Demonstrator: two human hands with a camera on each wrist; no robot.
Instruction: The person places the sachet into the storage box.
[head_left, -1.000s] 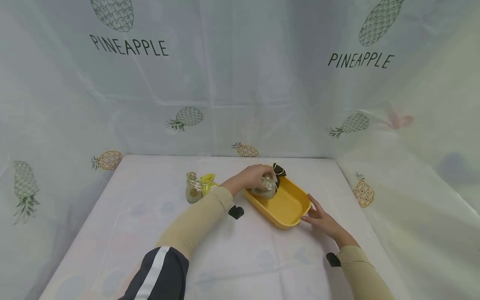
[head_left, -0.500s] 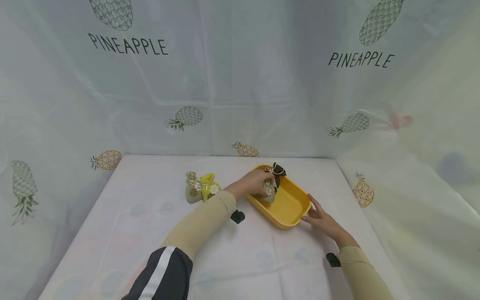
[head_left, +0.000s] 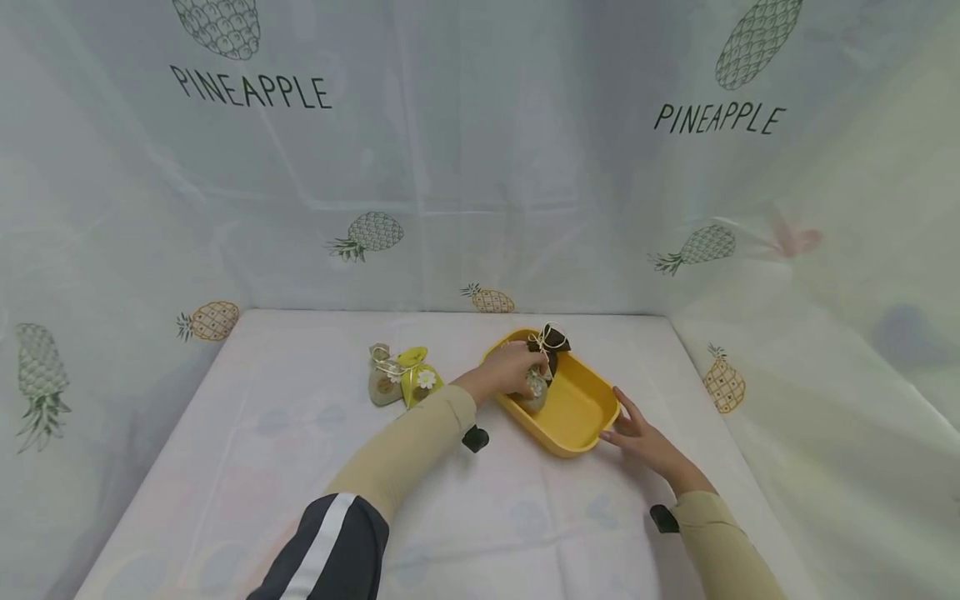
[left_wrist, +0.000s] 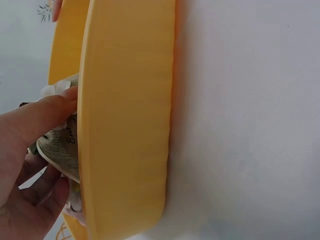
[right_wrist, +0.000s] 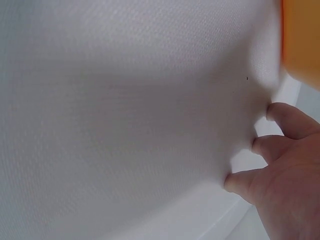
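Note:
My left hand (head_left: 510, 368) reaches into the yellow tray (head_left: 581, 421) and pinches a small grey-green drawstring pouch (head_left: 535, 394) with a white flower. In the left wrist view, thumb and fingers are on either side of this pouch (left_wrist: 59, 150), just behind the tray wall (left_wrist: 125, 120). Beside it in the tray's far end is a dark pouch (head_left: 553, 340) tied with a pale cord. At the tray's right end, my right hand (head_left: 647, 440) touches the outside with spread fingers. The right wrist view shows several of its fingertips (right_wrist: 235, 182) down on the white cloth.
Left of the tray, a grey-green pouch (head_left: 384, 385) and a yellow pouch (head_left: 417, 371) with a white flower lie side by side on the white-covered table (head_left: 300, 467). A pineapple-print curtain (head_left: 480, 167) hangs behind the table and along both sides.
My left hand has lowered the pouch and shifted it slightly left within the tray, uncovering more of the tray's far rim and the dark pouch. My right hand stays at the tray's end.

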